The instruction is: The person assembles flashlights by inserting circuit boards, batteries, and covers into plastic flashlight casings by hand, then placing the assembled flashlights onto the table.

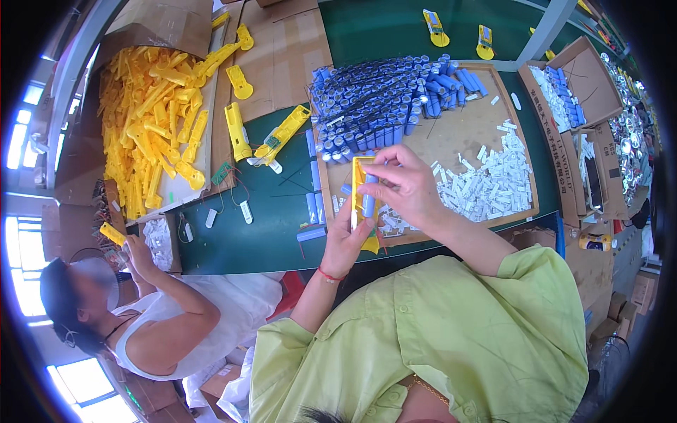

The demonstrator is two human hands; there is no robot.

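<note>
A yellow plastic shell [360, 185] stands upright between the person's two hands, just above the near edge of a wooden tray [518, 134], with a blue cylindrical cell [369, 201] lying along its open side. The left hand [347, 243] cups the shell from below, its grip closed around the lower end — probably to steady the shell so that its hollow faces up. The right hand [402, 187] comes over the top, fingertips pinched on the cell and the shell's upper edge, as if seating the cell into the hollow; whether the cell is fully in cannot be made out, since the fingers cover the joint.

The tray rests on a green bench [247, 236] and holds a dense pile of wired blue cells [384, 99] at its far side and a heap of small white parts [486, 183] to the right, both within easy reach. A few loose cells lie on the bench beside the tray. Further left, a heap of yellow shells [151, 120] spills from a cardboard box. Another person at lower left holds a yellow piece [113, 233] — what that hand does with it is too small to tell.
</note>
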